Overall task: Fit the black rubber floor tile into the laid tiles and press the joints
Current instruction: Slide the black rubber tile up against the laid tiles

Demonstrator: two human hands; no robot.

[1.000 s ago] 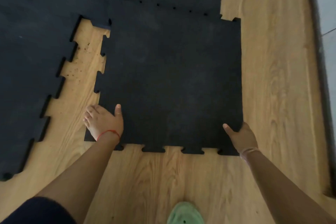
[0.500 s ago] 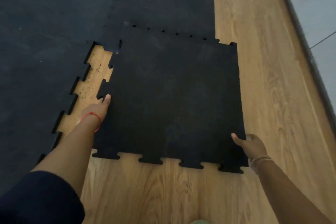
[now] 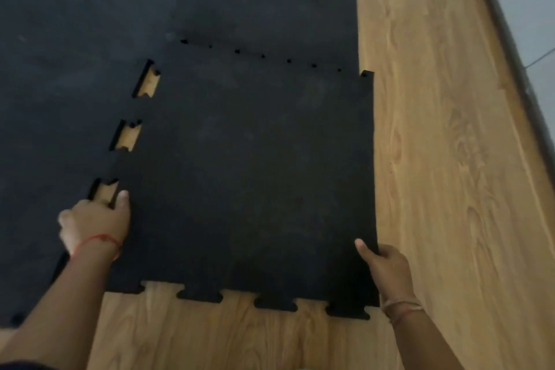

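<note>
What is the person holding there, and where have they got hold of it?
The black tile: right hand grips its near right corner, left hand its left edge.

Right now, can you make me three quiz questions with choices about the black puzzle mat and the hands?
1. Where is the right hand on the loose black rubber floor tile?
A. far corner
B. near right corner
C. middle

2. How many wood-coloured gaps show along the tile's left joint?
A. one
B. three
C. six

3. What state is that left joint in?
A. fully closed
B. partly open
C. tile lifted away

Answers:
1 B, its thumb lies on the tile's near right edge.
2 B, three patches of light wooden floor show between the tabs.
3 B, gaps remain beside the laid black tiles, by the left hand.
</note>
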